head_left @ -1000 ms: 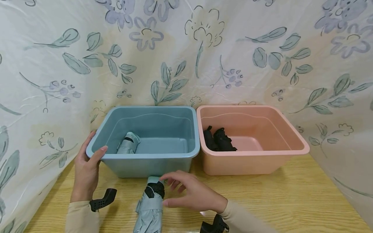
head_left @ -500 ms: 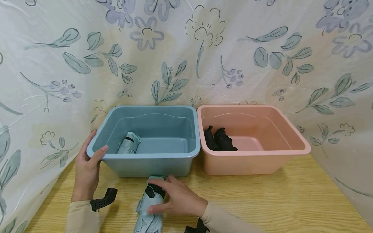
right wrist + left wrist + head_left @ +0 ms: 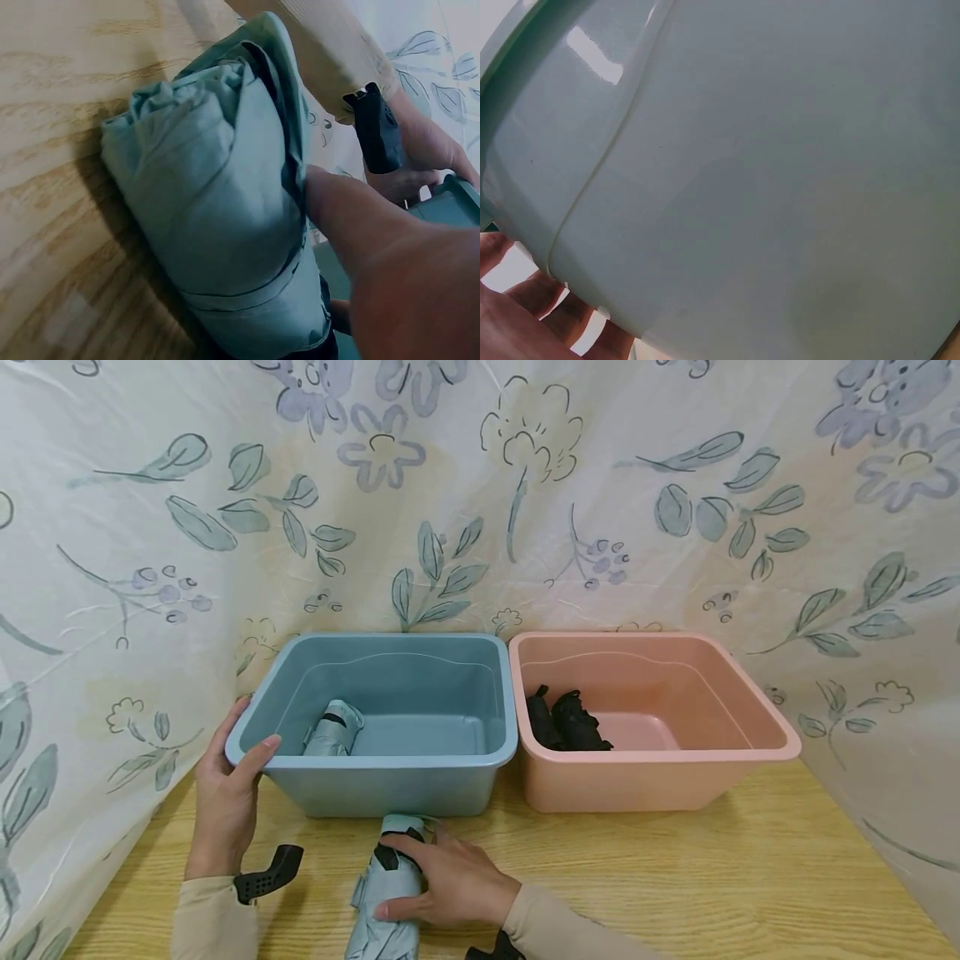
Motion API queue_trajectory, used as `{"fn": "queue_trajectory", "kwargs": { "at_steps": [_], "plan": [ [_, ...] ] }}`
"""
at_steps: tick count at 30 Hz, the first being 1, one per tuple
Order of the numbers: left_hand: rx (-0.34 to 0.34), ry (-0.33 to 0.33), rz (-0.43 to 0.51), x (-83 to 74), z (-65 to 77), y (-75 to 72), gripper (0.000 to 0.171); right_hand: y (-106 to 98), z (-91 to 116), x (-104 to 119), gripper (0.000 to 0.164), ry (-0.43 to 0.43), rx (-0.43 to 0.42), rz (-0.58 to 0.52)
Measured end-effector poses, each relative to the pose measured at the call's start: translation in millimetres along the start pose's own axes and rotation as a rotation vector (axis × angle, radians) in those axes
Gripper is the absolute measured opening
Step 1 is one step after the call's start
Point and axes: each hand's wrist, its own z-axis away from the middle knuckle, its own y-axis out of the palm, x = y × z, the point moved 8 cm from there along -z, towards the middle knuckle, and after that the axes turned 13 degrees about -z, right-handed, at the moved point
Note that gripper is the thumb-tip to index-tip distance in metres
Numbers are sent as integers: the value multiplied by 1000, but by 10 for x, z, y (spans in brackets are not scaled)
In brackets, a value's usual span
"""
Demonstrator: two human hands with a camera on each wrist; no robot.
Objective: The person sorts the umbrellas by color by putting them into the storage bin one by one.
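My left hand (image 3: 225,802) grips the near left corner of a blue plastic bin (image 3: 397,785), thumb over the rim and fingers along the outside wall. In front of that bin a folded light blue-green umbrella (image 3: 386,893) lies on the table, its handle end toward the bin. My right hand (image 3: 461,872) holds this umbrella from the right; the thumb and index finger reach across it, the other fingers partly hidden. In the right wrist view the thumb (image 3: 337,202) presses against the umbrella's folded cloth. Inside the blue bin lies a similar folded umbrella (image 3: 330,735).
A pink plastic bin (image 3: 645,781) stands right beside the blue one, with two black folded bundles (image 3: 573,722) at its left end. Both bins stand on a wood-grain table (image 3: 712,877). Behind them hangs a floral cloth (image 3: 570,485).
My right hand has moved left onto the umbrella, its thumb and index finger coming across the cloth and handle end. The left hand keeps its place on the bin.
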Motion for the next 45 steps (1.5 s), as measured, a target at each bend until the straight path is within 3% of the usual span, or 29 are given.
{"fn": "queue_trajectory", "kwargs": {
  "at_steps": [10,15,18,28,45],
  "plan": [
    [0,5,17,5,5,4,65,74,-92,71,75,-48,22,-15],
    [-3,0,14,15,-1,8,64,235,-292,-109,78,-76,25,-14],
    [-3,-2,13,18,-1,5,64,263,-337,-108,79,-82,27,-15],
    [0,1,8,18,13,6,65,90,-181,65,68,-51,-24,-261],
    [4,-2,9,23,-32,3,65,40,-145,-30,65,-219,54,-482]
  ]
}}
